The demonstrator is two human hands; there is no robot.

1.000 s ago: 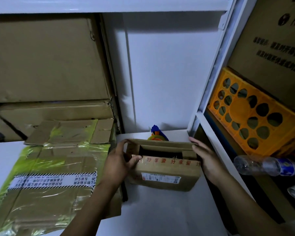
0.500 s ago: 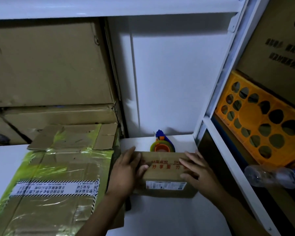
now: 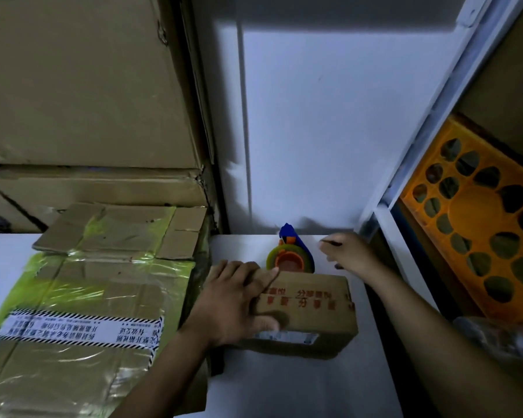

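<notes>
Flat left grip (image 3: 233, 300) should pin the centre-frame carton (image 3: 311, 303) shut while the empty, half-curled right grip (image 3: 349, 251) takes the tape dispenser (image 3: 289, 260).

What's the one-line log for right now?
left hand: presses box top | right hand: beside tape, not touching | box: closed, on shelf | next: probably grab tape

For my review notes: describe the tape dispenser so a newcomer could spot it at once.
On the white shelf, just behind the small brown cardboard box under the left hand. It is a blue-handled tape dispenser with an orange hub, plastic where its neighbours are cardboard.
</notes>
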